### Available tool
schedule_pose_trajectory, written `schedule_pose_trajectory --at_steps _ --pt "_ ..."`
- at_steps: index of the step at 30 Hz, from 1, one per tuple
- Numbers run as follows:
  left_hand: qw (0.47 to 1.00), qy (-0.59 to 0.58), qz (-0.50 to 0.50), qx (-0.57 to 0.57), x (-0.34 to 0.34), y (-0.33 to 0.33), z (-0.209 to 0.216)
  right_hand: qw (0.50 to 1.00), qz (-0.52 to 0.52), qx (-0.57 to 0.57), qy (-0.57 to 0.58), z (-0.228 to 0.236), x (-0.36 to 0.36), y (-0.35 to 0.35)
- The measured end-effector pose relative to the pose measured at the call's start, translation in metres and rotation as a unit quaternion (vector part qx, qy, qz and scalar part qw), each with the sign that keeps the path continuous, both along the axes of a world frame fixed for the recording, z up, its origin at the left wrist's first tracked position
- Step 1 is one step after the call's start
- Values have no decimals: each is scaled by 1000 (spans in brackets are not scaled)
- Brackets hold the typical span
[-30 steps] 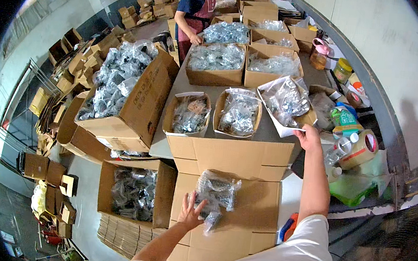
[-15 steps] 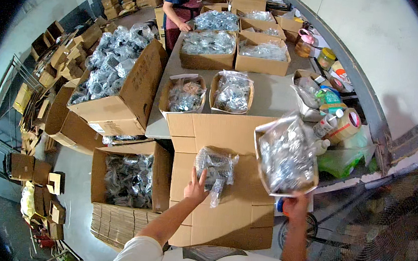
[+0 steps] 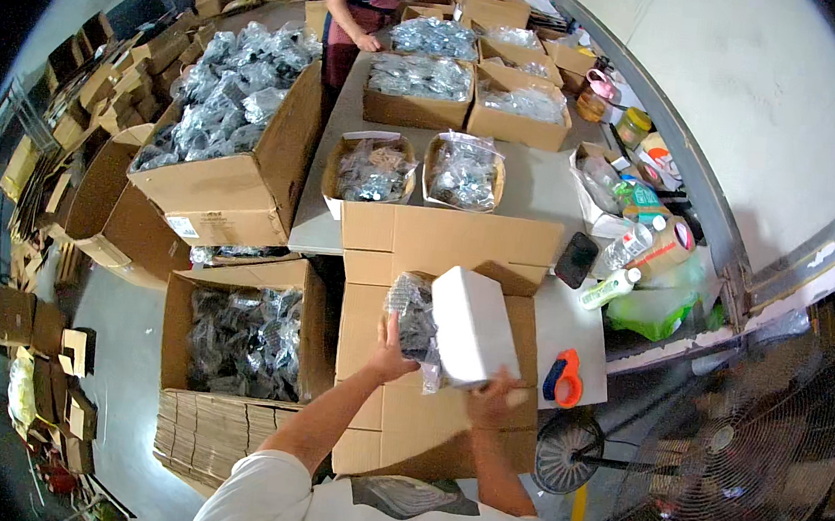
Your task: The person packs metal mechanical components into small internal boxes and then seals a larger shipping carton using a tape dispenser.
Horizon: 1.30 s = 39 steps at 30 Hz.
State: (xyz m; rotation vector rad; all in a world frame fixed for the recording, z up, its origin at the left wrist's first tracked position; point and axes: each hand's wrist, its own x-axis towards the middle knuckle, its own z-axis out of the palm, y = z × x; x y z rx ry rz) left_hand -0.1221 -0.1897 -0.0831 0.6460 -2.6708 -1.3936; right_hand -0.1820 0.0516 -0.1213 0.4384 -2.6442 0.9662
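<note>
My right hand [image 3: 493, 396], a little blurred, grips the near end of a white box [image 3: 476, 328]. The box is tipped so its plain white outside faces up, hiding its inside. Against the box's left side lies a clear bubble-wrapped package [image 3: 413, 310] with grey contents. My left hand [image 3: 393, 351] cups the package's near left edge, fingers stretched along it and thumb below. Both things are over an opened-out brown cardboard carton [image 3: 469, 250] in front of me.
Two small boxes of bagged parts [image 3: 374, 168] stand beyond the carton. Big cartons of wrapped parts [image 3: 276, 162] stand left. A phone [image 3: 576, 260], a bottle [image 3: 610, 289] and an orange tape dispenser [image 3: 568, 379] lie right, near a large fan [image 3: 722, 441]. A co-worker [image 3: 367, 5] stands at the far end.
My right hand has brought the box leftward over the carton and tipped it; its bagged contents no longer show. My left hand has shifted to the package's edge. The tape dispenser is now uncovered.
</note>
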Motion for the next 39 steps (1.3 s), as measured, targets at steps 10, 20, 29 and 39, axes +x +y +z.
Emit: schedule_pose_trajectory --at_steps 10,20,29,39 --pt "870 89 -429 -227 131 121 -56 900 -123 -408 -94 119 -93 32" --pt "845 -243 -428 -209 64 77 86 679 12 -634 -370 177 -356 -44" --pt "954 -25 -92 -285 -51 13 102 947 202 247 21 179 -241 -110" --pt "870 57 -10 -489 -58 22 58 798 457 307 -246 173 -162 -15"
